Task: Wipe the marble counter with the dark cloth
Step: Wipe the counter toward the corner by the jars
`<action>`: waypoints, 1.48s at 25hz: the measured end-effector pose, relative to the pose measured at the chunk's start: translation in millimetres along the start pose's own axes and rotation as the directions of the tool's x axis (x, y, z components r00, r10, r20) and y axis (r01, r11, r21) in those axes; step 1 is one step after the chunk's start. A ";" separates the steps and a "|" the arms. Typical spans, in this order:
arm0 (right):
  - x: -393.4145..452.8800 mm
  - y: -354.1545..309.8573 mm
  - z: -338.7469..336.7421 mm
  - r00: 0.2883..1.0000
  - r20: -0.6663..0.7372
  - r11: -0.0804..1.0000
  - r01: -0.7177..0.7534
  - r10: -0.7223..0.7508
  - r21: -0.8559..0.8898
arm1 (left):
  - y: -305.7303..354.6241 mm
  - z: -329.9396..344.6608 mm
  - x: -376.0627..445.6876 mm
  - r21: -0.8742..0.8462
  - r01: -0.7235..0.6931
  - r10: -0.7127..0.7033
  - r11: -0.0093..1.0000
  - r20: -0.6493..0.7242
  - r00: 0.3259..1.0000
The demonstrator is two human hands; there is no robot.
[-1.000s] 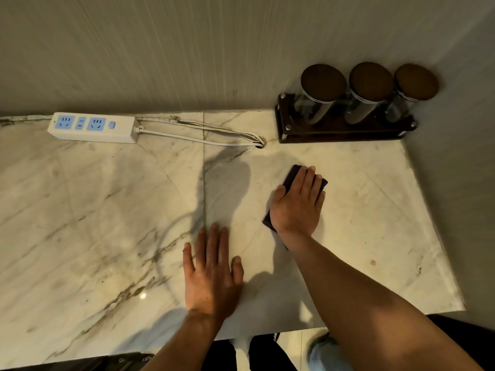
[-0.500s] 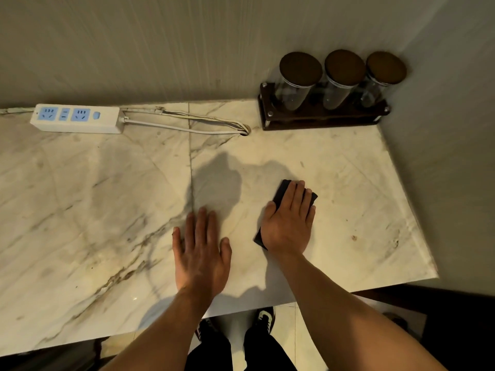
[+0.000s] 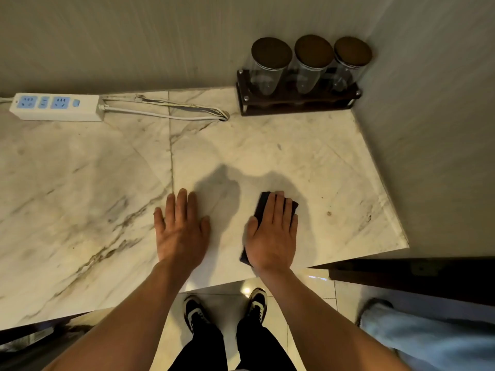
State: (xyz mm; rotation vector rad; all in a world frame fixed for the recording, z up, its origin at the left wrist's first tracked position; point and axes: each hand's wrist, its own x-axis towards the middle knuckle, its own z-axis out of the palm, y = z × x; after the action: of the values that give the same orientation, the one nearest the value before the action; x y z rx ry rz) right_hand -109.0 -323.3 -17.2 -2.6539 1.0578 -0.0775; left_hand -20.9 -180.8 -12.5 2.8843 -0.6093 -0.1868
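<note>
Since the earlier frame, both hands have drawn back toward the near edge of the counter (image 3: pixel 80 183), and the cloth (image 3: pixel 263 203) has come with the right hand (image 3: pixel 273 236); more floor and the person's shoes (image 3: pixel 257 301) now show.

At far left, a white power strip (image 3: pixel 56 106) lies against the wall, its cable (image 3: pixel 171 116) running right to a hole in the marble. The left hand (image 3: pixel 182 231) lies open and flat on bare marble, fingers together, just right of a seam. The right hand is open too, palm pressing flat on the dark cloth. The cloth is small, folded, nearly black; only its far end and a near-left corner show past the hand. It sits close to the near edge.

Far right, three lidded jars (image 3: pixel 310 65) stand in a dark wooden rack (image 3: pixel 294 105) in the corner. Open marble lies beyond the cloth; a wall bounds the right side.
</note>
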 end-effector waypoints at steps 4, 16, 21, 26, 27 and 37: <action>-3.3 31.9 -10.6 0.972 0.054 0.972 0.229 -0.227 -0.049 | 18.4 -3.5 -4.5 -0.058 -0.002 -0.002 0.998 -0.068 0.998; 66.0 99.1 -41.6 0.577 0.387 0.588 0.802 -0.719 -0.104 | 76.8 13.7 5.1 -0.063 -0.076 0.075 0.995 -0.021 0.997; 93.9 93.8 -40.8 0.572 0.398 0.589 0.803 -0.717 -0.093 | 93.2 21.1 9.4 -0.066 -0.022 0.022 0.998 -0.004 1.000; 128.0 83.4 -40.1 0.596 0.376 0.607 0.788 -0.710 -0.103 | 92.4 23.6 9.9 0.034 -0.019 0.018 0.999 0.026 1.000; 135.2 80.3 -39.6 0.605 0.366 0.615 0.782 -0.707 -0.105 | 93.1 23.1 10.3 0.038 -0.021 0.020 0.999 0.026 0.999; 201.1 48.6 -32.0 0.753 0.270 0.759 0.642 -0.600 -0.104 | 92.9 25.0 13.8 -0.032 -0.010 0.010 0.999 0.004 1.000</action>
State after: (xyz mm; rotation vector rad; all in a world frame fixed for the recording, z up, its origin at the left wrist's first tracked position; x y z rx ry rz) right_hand 0.6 -501.5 -11.0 -2.9839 0.0651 0.1935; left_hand -48.5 -273.9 -18.7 2.8508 -0.6155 -0.1990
